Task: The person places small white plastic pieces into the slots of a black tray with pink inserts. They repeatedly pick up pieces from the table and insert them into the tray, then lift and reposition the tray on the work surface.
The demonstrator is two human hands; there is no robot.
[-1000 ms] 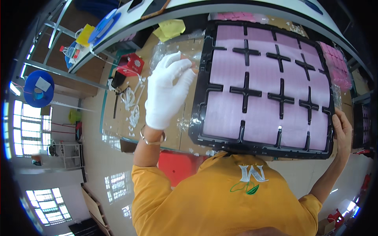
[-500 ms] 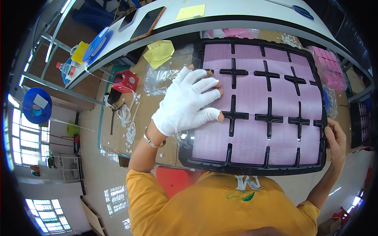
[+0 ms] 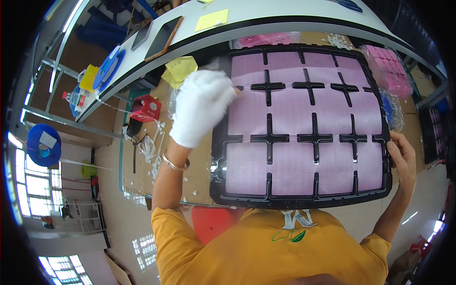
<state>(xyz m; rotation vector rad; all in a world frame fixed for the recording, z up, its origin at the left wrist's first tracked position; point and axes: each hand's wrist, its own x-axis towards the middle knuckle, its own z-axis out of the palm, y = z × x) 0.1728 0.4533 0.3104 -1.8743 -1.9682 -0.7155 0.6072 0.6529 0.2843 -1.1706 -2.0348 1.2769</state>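
Note:
A black plastic tray (image 3: 294,203) with cross-shaped dividers lies in front of me, its near edge close to my yellow shirt. Pink foam sheeting (image 3: 292,164) fills its compartments. At the tray's right side my bare right hand (image 3: 403,156) grips the rim, thumb on top. My left hand (image 3: 202,107), in a white glove with bare fingertips, is raised at the tray's upper left edge. Its fingers look curled but are smeared by motion, so whether they hold anything is unclear. Whatever lies behind that hand is hidden.
A white shelf (image 3: 266,16) crosses the far side, carrying a phone (image 3: 164,38) and yellow notes (image 3: 211,20). Left of the tray are a red box (image 3: 146,108) and white scraps (image 3: 151,149) on cardboard. Pink packs in clear plastic (image 3: 389,69) lie at the right. A red stool (image 3: 211,223) stands below.
My left hand has lifted off the pink foam and drawn back to the left, its spread fingers now curled. The right hand keeps its grip on the rim. The view has shifted slightly.

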